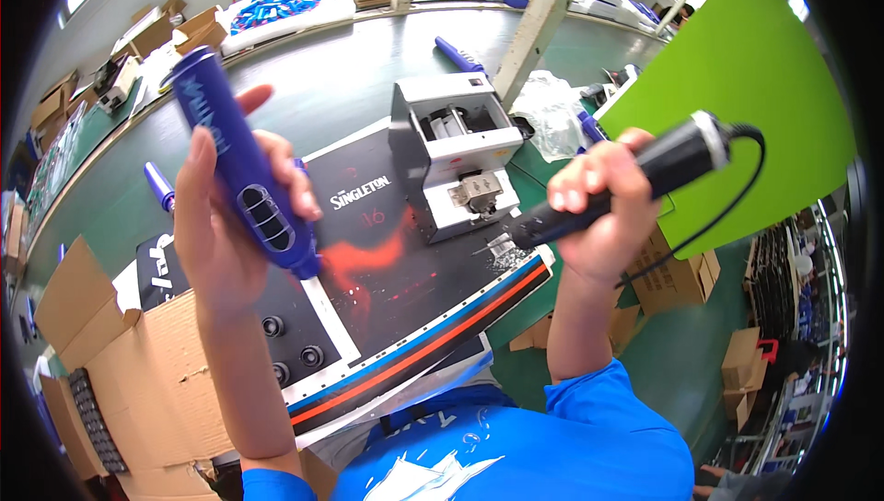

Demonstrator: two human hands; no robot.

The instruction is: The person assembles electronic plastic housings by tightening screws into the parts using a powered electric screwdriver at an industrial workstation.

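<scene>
Two hands are raised over the green desk. At nine o'clock, the left hand has its grip closed round a glossy blue plastic tube with oval slots near its lower end; its long axis runs from eleven o'clock down to five. At three o'clock, the right hand clasps a black corded tool, tip pointing toward eight o'clock, beside a grey machine.

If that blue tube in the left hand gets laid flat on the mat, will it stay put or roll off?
The blue tube looks round and smooth, so it would probably roll on the black mat. It seems rigid plastic, held upright in the left hand without bending. Probably light, since a loose one-handed grip carries it. Its glossy surface may be a bit slippery.
</scene>
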